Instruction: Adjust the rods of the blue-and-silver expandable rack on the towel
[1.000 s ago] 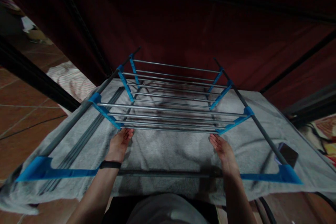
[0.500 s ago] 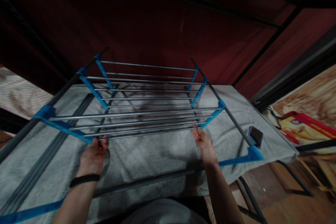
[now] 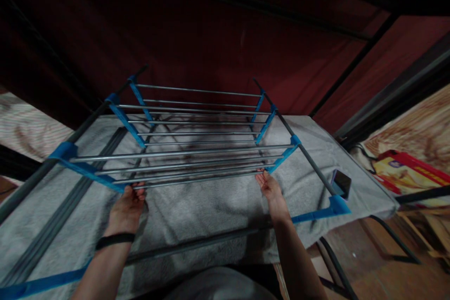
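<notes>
A rack of thin metal bars (image 3: pixel 186 153) and blue plastic brackets (image 3: pixel 86 168) lies across a grey cloth (image 3: pixel 211 213), with darker tubes running along both sides. My left hand (image 3: pixel 127 206), a dark band on its wrist, has its fingers curled at the left end of the lowest near bar, beside the bracket. At that bar's right end is my right hand (image 3: pixel 271 192), palm turned up and fingers around the bar. Part of the fingers of both hands is hidden by the bar. Closer to me lies another blue bracket (image 3: pixel 337 206) with a dark tube (image 3: pixel 197 243) crossing below my hands.
Several loose grey tubes (image 3: pixel 56 218) lie together on the left of the cloth. A phone (image 3: pixel 341 183) rests at the right. Beyond the table's right edge is a red and yellow box (image 3: pixel 404 168). A dark red curtain-like surface (image 3: pixel 211 42) rises behind the rack.
</notes>
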Motion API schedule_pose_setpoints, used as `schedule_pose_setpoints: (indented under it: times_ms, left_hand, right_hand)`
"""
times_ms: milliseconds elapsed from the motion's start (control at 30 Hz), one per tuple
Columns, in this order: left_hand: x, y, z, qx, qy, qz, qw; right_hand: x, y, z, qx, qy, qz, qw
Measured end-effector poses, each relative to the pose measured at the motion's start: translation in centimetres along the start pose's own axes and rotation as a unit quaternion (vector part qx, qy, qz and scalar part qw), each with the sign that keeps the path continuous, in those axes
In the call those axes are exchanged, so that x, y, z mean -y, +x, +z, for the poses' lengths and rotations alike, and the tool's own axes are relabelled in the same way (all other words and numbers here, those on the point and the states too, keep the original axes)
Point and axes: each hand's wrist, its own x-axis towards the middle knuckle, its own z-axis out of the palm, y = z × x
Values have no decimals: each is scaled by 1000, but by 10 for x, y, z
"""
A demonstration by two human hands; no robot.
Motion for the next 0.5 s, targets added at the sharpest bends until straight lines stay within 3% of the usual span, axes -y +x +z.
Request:
schedule_pose_setpoints:
  times_ms: [500]
  left_hand:
    - [1, 3, -1, -23, 9, -1, 1000]
  right_hand:
    - [-5, 3, -2, -27, -7, 79, 996]
